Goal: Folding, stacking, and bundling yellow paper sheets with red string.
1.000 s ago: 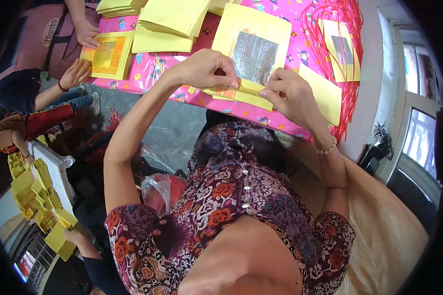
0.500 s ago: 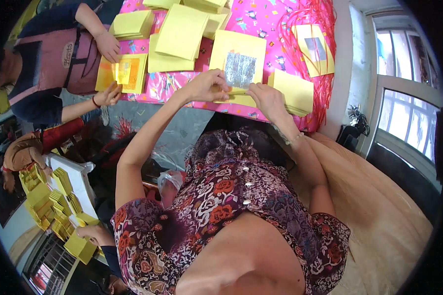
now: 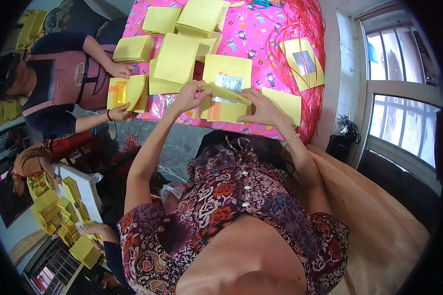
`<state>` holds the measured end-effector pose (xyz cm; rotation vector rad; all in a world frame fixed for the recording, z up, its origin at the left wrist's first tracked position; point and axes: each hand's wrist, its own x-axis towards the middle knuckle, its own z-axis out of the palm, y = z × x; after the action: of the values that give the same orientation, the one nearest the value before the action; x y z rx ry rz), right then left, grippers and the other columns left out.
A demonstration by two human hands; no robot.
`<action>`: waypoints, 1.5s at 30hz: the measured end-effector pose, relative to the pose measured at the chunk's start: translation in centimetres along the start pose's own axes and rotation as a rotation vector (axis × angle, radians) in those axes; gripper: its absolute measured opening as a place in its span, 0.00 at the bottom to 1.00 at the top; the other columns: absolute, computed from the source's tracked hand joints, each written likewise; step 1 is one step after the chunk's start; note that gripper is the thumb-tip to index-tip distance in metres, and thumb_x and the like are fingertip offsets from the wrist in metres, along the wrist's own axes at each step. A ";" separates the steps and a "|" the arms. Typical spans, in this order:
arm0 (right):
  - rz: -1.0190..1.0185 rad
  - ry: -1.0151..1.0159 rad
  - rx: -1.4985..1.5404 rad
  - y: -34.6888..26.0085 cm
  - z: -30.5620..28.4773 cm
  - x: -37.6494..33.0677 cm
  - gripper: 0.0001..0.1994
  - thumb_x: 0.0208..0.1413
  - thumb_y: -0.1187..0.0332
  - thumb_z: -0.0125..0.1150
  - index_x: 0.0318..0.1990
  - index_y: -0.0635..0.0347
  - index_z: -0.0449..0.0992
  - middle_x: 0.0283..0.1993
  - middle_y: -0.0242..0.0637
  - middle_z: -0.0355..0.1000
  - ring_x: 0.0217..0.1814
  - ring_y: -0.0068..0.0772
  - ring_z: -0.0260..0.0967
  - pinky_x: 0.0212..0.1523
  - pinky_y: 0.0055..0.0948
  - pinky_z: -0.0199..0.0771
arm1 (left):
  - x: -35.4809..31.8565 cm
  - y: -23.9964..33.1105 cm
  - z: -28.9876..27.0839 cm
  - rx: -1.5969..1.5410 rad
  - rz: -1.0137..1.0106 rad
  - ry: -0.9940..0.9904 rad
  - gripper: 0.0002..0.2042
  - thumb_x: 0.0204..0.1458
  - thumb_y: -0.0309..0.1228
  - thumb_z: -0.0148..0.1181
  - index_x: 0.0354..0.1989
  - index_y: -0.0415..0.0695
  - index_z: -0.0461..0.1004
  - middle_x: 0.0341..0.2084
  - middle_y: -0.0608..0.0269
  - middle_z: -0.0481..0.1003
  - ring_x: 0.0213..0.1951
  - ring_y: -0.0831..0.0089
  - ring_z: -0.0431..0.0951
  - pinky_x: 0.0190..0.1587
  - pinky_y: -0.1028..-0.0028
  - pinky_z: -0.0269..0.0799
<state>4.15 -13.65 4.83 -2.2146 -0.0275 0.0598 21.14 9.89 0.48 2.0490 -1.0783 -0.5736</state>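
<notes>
Head view: yellow sheet (image 3: 234,64) with silver foil patch (image 3: 230,81) lay on pink tablecloth (image 3: 268,64), toward its near side. Left hand (image 3: 188,97) pinched sheet's lifted near edge; right hand (image 3: 261,107) had thumb and fingers spread wide, fingers at edge's other end, actual grip unclear. Looked about midway with this one tbh: edge raised, not pressed flat. Orange-marked sheet (image 3: 214,111) showed underneath, so probably more left. Yellow piles (image 3: 174,59) sat nearby, couldn't tell if finished.

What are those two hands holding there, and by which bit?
A yellow sheet: the left hand pinches the left end of its raised edge. The right hand is at its right end; whether it grips cannot be told.
</notes>
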 end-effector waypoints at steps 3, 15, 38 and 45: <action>-0.033 0.130 -0.024 1.7 1.3 0.8 0.18 0.48 0.62 0.64 0.43 0.64 0.74 0.43 0.42 0.69 0.40 0.42 0.71 0.41 0.36 0.72 | 1.1 0.9 -0.5 -0.006 -0.160 -0.034 0.18 0.53 0.43 0.54 0.42 0.41 0.73 0.24 0.51 0.74 0.29 0.57 0.75 0.33 0.64 0.70; 0.358 0.320 0.049 4.7 2.7 3.6 0.16 0.52 0.60 0.61 0.35 0.68 0.73 0.27 0.47 0.69 0.28 0.46 0.71 0.31 0.37 0.71 | 2.1 2.4 2.4 -0.141 -0.224 0.311 0.19 0.54 0.40 0.55 0.43 0.36 0.61 0.26 0.48 0.75 0.26 0.58 0.77 0.28 0.64 0.70; 0.493 0.523 -0.021 4.2 2.7 5.0 0.16 0.50 0.59 0.63 0.28 0.65 0.69 0.26 0.45 0.67 0.25 0.46 0.68 0.27 0.43 0.66 | 4.8 3.3 5.0 0.048 -0.462 0.449 0.17 0.54 0.37 0.55 0.43 0.37 0.61 0.28 0.43 0.74 0.32 0.47 0.74 0.34 0.55 0.67; 0.516 0.499 -0.053 4.6 3.1 5.2 0.16 0.51 0.60 0.62 0.28 0.65 0.67 0.27 0.46 0.67 0.25 0.48 0.68 0.28 0.44 0.66 | 5.1 3.2 5.1 0.081 -0.500 0.437 0.18 0.54 0.38 0.56 0.42 0.37 0.61 0.27 0.42 0.74 0.31 0.47 0.74 0.33 0.54 0.67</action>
<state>9.14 -13.74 -0.85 -2.1768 0.8228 -0.2114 18.93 2.36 -0.52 2.3802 -0.3383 -0.2948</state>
